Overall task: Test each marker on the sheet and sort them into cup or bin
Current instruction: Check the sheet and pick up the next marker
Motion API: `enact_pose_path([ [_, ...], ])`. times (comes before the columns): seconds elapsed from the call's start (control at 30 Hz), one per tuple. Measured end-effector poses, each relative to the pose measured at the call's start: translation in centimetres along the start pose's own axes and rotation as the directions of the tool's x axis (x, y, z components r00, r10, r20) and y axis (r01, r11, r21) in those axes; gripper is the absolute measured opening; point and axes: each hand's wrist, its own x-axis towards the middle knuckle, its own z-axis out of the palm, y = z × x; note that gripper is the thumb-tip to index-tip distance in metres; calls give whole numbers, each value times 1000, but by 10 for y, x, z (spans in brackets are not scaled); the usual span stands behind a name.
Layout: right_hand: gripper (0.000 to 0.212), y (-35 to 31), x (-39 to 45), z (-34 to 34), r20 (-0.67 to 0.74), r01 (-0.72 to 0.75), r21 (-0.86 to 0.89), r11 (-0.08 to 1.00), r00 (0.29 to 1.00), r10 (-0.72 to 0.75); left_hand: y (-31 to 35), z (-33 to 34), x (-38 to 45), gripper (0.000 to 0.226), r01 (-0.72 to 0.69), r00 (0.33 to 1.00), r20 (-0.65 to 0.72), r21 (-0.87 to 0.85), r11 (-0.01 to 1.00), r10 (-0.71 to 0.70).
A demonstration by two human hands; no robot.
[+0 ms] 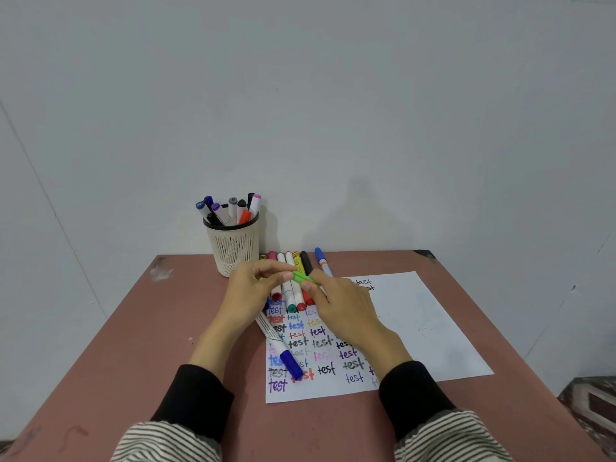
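hands: left hand point(253, 288) and right hand point(336, 303) both pinch 1 green marker point(301, 277) above the sheet point(410, 325) | row point(293, 278): about 7 markers at sheet's far edge | 1 blue-capped marker point(283, 348) on sheet | cup point(233, 251): about 8 markers | table point(133, 328)

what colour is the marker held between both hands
Bright green marker, pinched between the left hand and right hand; head view.
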Motion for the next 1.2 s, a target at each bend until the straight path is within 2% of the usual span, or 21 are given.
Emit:
enact_pose_path([
  [0.07, 31, 1, 1, 2, 45, -16, 30, 999, 999, 15, -1, 1, 0, 16, -3, 1000, -14, 56, 998, 3],
  [0.2, 26, 9, 1, 7, 76, -10, -37, 999, 997, 13, -6, 10, -3, 14, -29, 999, -5, 278, 960, 32],
  [0.3, 27, 14, -3, 2, 20, -48, 23, 999, 999, 47, 0, 17, -9, 18, -73, 992, -67, 382, 921, 107],
  [0.4, 30, 25, -14, -20, -55, -135, 120, 984, 988, 143, 11, 31, -22, 21, -89, 978, -133, 423, 902, 159],
  [0.53, 33, 66, -42, -74, -148, -207, 216, 954, 959, 242, 31, 78, -35, 21, -123, 983, -71, 413, 902, 167],
  [0.63, 30, 108, -84, -121, -232, -334, 196, 922, 898, 374, 48, 142, -43, 22, -187, 982, 51, 402, 896, 182],
  [0.73, 30, 155, -141, -155, -280, -453, 211, 866, 821, 497, 65, 216, -60, 24, -224, 963, 233, 409, 885, 136],
  [0.77, 29, 172, -167, -164, -290, -501, 198, 842, 791, 539, 72, 247, -70, 25, -245, 950, 287, 430, 869, 125],
  [0.87, 28, 202, -205, -161, -272, -584, 208, 785, 736, 620, 76, 282, -81, 31, -245, 944, 327, 583, 775, 52],
  [1.0, 27, 246, -260, -135, -184, -714, 229, 661, 635, 750, 75, 313, -92, 55, -203, 932, 350, 714, 671, -91],
  [1.13, 22, 275, -296, -84, -34, -803, 317, 504, 522, 852, 69, 315, -90, 62, -234, 927, 362, 759, 607, -95],
  [1.2, 12, 287, -313, -50, 83, -857, 320, 405, 451, 889, 69, 316, -92, 62, -240, 928, 362, 764, 599, -91],
])
